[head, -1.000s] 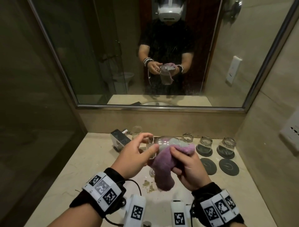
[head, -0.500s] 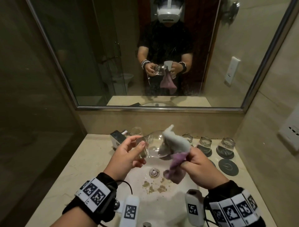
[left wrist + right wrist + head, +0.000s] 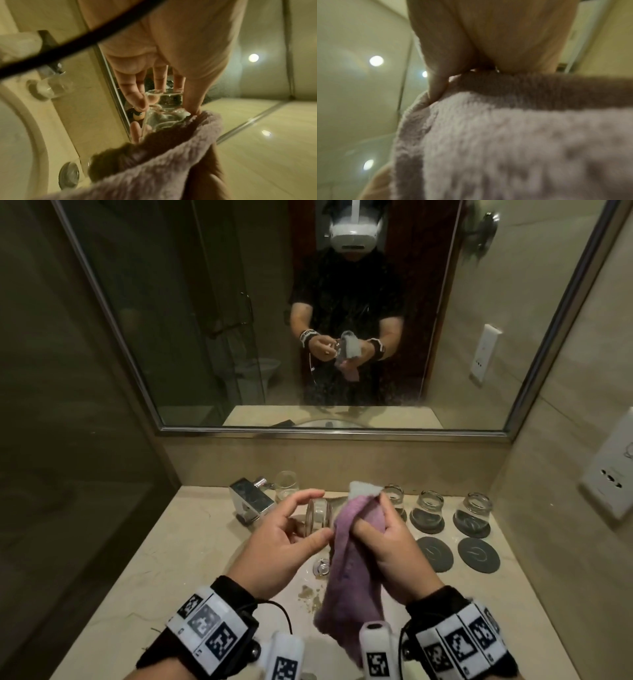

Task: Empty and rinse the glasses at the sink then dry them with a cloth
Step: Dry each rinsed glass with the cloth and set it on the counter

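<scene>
left hand [image 3: 274,542]: fingertips and thumb curled round the base end of a small clear glass tumbler [image 3: 318,515], held on its side above the white sink basin [image 3: 191,655]. In the left wrist view the fingers [image 3: 137,94] sit on the glass wall near the thick base.
right hand [image 3: 390,539]: wrapped round a fluffy purple cloth with a white end [image 3: 349,563], thumb pressed on the fabric. Fingertips hidden by the cloth, so how far they reach into the glass I cannot tell.
held glass: mouth faces the right hand; cloth stuffed into it, visible bunched inside through the glass wall in the left wrist view [image 3: 164,116].
cloth: white tip sticks up above the right hand, purple tail hangs down over the basin. Right wrist view is mostly blurred fabric [image 3: 505,135].
basin: round metal drain plug [image 3: 321,566] below the hands, brownish specks near it.
counter, right: three clear glasses upside down [image 3: 428,508] along the back wall, the two that show fully on dark round coasters; two bare dark round coasters [image 3: 478,554] in front of them.
counter, left: square chrome tap [image 3: 250,501], one upright clear glass [image 3: 286,486] just beside it.
mirror [image 3: 205,337]: reflects the person holding glass and cloth.
</scene>
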